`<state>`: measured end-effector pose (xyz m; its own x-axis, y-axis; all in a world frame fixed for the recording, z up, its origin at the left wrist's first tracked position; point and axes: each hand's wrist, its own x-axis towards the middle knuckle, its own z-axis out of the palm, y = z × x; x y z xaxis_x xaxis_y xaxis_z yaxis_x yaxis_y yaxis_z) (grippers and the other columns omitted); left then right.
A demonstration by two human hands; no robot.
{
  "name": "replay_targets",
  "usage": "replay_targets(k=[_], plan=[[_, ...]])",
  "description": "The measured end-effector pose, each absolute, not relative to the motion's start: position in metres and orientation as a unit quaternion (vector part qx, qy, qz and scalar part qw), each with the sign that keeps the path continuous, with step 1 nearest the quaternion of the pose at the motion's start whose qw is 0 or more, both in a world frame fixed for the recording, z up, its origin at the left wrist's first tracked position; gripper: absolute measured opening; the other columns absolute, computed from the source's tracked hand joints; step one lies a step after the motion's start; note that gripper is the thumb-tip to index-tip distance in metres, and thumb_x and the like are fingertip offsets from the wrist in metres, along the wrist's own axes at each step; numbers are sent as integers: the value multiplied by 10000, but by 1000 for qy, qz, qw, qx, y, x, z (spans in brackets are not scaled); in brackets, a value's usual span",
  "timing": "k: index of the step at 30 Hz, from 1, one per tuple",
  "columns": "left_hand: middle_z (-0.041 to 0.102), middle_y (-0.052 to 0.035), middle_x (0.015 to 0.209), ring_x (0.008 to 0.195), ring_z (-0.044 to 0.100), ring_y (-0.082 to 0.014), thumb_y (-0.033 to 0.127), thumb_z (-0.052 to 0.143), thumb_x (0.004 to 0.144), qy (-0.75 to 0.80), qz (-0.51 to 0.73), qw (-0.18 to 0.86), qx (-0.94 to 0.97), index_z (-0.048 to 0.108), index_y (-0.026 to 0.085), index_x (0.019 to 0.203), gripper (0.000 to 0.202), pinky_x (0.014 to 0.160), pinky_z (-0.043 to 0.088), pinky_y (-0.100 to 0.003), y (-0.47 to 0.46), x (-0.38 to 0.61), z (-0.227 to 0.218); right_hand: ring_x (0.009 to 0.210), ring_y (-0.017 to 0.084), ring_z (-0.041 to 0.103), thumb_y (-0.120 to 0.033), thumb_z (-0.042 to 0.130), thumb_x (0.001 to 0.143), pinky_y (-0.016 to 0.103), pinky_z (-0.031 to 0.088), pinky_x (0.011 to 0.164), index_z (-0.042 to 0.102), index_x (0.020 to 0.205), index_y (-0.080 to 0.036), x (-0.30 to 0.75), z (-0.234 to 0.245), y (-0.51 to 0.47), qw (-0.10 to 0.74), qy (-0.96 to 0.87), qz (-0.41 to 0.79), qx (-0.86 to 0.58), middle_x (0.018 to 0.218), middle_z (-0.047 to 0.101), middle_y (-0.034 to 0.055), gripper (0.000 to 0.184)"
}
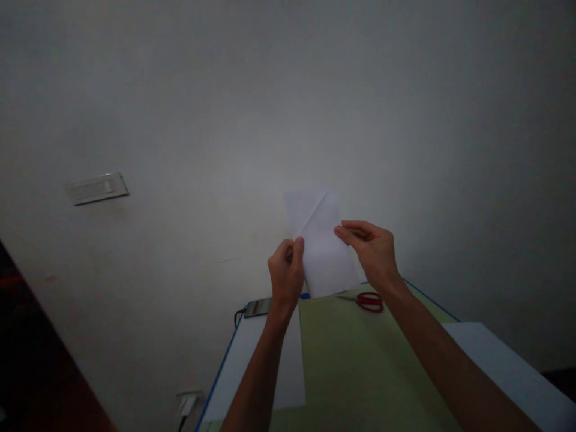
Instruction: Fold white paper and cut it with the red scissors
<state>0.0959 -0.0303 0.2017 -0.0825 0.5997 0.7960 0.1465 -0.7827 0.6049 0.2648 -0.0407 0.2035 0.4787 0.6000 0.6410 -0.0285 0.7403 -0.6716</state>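
Observation:
A white sheet of paper (327, 264) is held up above the far end of the table, with a diagonal crease or folded edge across its upper part. My left hand (288, 270) pinches its left edge, thumb on the near face. On the opposite edge, the thumb and fingers of my right hand (371, 246) grip the paper a little higher up. Below the sheet, a pair of scissors with red handles (369, 302) lies on the table, blades toward the left.
The green table top (351, 360) has a blue edge and meets a pale wall (202, 120). White paper (288, 372) lies at the left, and another white sheet (499, 360) at the right. A phone-like device (257, 308) with a cable rests at the far left corner.

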Motion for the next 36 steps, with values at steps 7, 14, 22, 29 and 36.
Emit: replay_targets(k=[7, 14, 22, 29, 36], plan=[[559, 26, 609, 566, 480, -103, 422, 649, 912, 302, 679, 145, 653, 626, 159, 702, 338, 499, 346, -208, -28, 92, 205, 749, 220, 755, -338, 906, 635, 411, 628, 794, 815, 852, -178, 261, 207, -45, 809, -464, 197, -303, 807, 810, 64, 284], [487, 56, 549, 475, 438, -72, 550, 687, 865, 276, 616, 293, 677, 593, 164, 713, 425, 420, 337, -173, -20, 95, 196, 736, 206, 740, -327, 903, 651, 371, 609, 731, 818, 861, -182, 265, 204, -39, 842, -408, 171, -311, 826, 811, 63, 269], [585, 48, 531, 350, 419, -66, 548, 782, 774, 272, 573, 376, 676, 619, 174, 830, 412, 284, 318, -162, -21, 93, 197, 687, 215, 727, -324, 917, 603, 365, 596, 643, 818, 830, -173, 277, 202, -29, 846, -386, 158, -332, 767, 799, 66, 290], [494, 66, 545, 400, 435, -62, 501, 693, 858, 266, 570, 355, 692, 607, 161, 815, 353, 328, 357, -154, -26, 94, 200, 726, 218, 733, -336, 896, 643, 370, 592, 677, 817, 867, -168, 273, 201, -30, 860, -368, 135, -328, 808, 805, 76, 291], [545, 94, 587, 308, 402, -51, 454, 610, 930, 289, 557, 317, 712, 493, 228, 952, 255, 278, 319, -145, -23, 93, 197, 714, 215, 714, -322, 874, 673, 362, 566, 657, 797, 890, -156, 272, 199, -27, 855, -376, 122, -335, 790, 790, 73, 284]])
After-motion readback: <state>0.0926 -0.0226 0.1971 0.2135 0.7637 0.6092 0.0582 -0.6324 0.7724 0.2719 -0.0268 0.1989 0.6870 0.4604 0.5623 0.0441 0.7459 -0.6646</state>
